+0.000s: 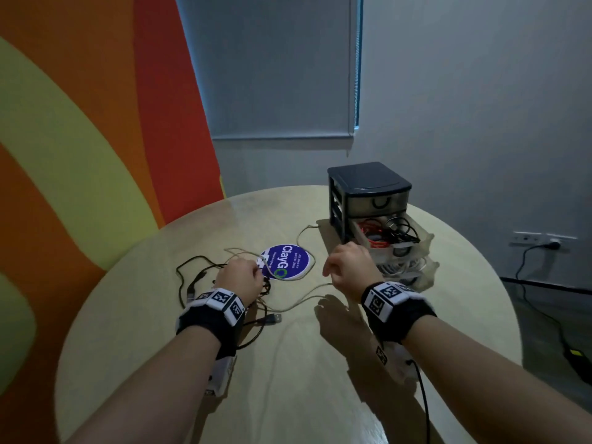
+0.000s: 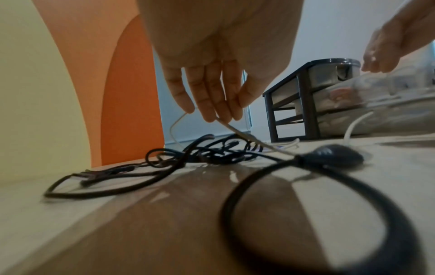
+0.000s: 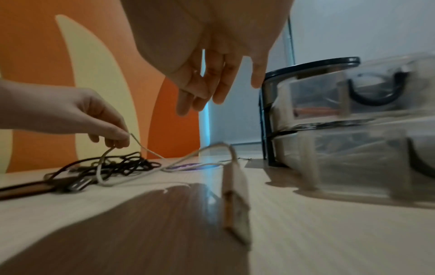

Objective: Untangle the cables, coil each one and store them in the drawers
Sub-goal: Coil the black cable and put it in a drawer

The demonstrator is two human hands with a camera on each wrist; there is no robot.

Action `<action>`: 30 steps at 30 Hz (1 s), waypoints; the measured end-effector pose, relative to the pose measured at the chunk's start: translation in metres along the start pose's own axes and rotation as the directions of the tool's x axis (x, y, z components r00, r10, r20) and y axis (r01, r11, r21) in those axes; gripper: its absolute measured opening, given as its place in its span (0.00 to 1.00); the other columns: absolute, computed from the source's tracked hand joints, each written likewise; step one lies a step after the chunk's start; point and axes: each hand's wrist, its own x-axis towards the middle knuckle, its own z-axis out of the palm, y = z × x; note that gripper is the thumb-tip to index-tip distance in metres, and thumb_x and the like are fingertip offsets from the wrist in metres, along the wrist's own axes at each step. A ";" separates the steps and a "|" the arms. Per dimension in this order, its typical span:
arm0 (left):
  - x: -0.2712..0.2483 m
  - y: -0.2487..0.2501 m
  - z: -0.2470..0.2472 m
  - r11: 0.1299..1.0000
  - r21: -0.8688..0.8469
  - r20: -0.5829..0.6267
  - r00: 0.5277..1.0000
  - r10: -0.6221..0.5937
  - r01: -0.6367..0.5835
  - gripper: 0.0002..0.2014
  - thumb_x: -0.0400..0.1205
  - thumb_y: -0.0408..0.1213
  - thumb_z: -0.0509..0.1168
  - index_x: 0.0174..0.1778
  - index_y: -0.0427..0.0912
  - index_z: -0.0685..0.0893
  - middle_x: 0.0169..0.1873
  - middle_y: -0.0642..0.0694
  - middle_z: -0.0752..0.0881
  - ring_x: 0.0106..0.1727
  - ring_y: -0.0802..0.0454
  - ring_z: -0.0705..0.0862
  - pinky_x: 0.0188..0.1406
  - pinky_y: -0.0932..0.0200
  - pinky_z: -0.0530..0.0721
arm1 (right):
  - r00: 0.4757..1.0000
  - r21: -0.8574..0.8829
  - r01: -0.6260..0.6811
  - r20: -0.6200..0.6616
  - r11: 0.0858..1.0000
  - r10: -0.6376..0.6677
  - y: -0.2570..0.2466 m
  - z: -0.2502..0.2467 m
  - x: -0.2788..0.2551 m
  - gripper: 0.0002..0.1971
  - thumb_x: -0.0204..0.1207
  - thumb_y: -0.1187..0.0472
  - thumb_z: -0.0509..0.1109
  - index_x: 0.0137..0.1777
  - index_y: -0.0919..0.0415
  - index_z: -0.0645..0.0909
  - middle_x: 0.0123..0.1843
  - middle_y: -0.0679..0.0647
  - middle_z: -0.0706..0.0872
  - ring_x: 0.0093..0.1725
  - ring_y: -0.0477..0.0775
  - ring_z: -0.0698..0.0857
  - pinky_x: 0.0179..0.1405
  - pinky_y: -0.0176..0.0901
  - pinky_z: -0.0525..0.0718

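My left hand (image 1: 245, 274) hangs over a tangle of black cables (image 1: 192, 270) left of centre on the round table. Its fingertips pinch a thin white cable (image 2: 247, 136) and lift it out of the tangle (image 2: 212, 152). That white cable (image 1: 304, 296) runs right across the table under my right hand (image 1: 344, 264). The right hand (image 3: 207, 89) hovers with relaxed fingers and holds nothing. A blurred white USB plug (image 3: 235, 201) shows below it. The dark drawer unit (image 1: 368, 184) stands at the back right. Its middle drawer (image 1: 423, 240) is pulled out with red and black cables inside.
A round blue sticker (image 1: 288, 261) lies between my hands. A black USB plug (image 1: 274, 318) rests near my left wrist. The lowest drawer (image 1: 431, 274), also pulled out, holds white cables. A black lead (image 1: 424, 398) trails from my right wrist. The table's edge (image 1: 499, 283) curves behind the unit.
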 end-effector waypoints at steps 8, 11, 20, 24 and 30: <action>-0.020 -0.009 -0.003 0.998 0.043 -0.122 0.992 -0.040 0.045 0.20 0.78 0.44 0.64 0.65 0.42 0.76 0.62 0.44 0.75 0.64 0.46 0.74 0.58 0.52 0.74 | 0.992 0.013 0.104 0.075 0.994 -0.105 -0.025 0.025 -0.004 0.12 0.74 0.66 0.63 0.45 0.55 0.89 0.52 0.52 0.86 0.59 0.55 0.76 0.59 0.42 0.66; -0.020 -0.006 -0.005 0.945 0.058 -0.017 0.947 -0.322 0.322 0.22 0.81 0.41 0.61 0.69 0.38 0.68 0.67 0.39 0.73 0.68 0.42 0.73 0.62 0.49 0.73 | 0.978 0.002 0.173 0.114 0.985 -0.172 -0.034 0.028 -0.009 0.11 0.75 0.66 0.64 0.47 0.56 0.88 0.54 0.52 0.85 0.60 0.53 0.75 0.60 0.42 0.66; -0.029 -0.014 0.004 0.936 0.219 0.266 0.906 -0.329 0.275 0.15 0.82 0.40 0.58 0.62 0.41 0.80 0.63 0.40 0.77 0.65 0.43 0.74 0.64 0.48 0.75 | 0.963 -0.045 0.250 0.112 0.967 -0.244 -0.039 0.031 -0.021 0.07 0.73 0.66 0.69 0.45 0.59 0.88 0.51 0.55 0.85 0.59 0.55 0.76 0.61 0.44 0.70; -0.031 -0.008 -0.003 0.921 0.256 0.199 0.917 -0.346 0.292 0.18 0.83 0.44 0.54 0.62 0.39 0.78 0.64 0.41 0.76 0.68 0.44 0.71 0.67 0.46 0.67 | 0.953 -0.093 0.280 0.146 0.955 -0.265 -0.047 0.033 -0.022 0.10 0.79 0.64 0.64 0.52 0.57 0.87 0.56 0.52 0.83 0.63 0.53 0.74 0.66 0.43 0.67; -0.034 0.000 -0.009 0.957 0.211 0.011 0.978 -0.207 0.200 0.23 0.85 0.49 0.46 0.52 0.39 0.84 0.54 0.43 0.84 0.61 0.46 0.74 0.63 0.45 0.66 | 0.971 -0.029 0.233 0.063 0.972 -0.231 -0.047 0.034 -0.020 0.17 0.79 0.59 0.65 0.68 0.54 0.76 0.67 0.50 0.77 0.67 0.51 0.72 0.68 0.39 0.63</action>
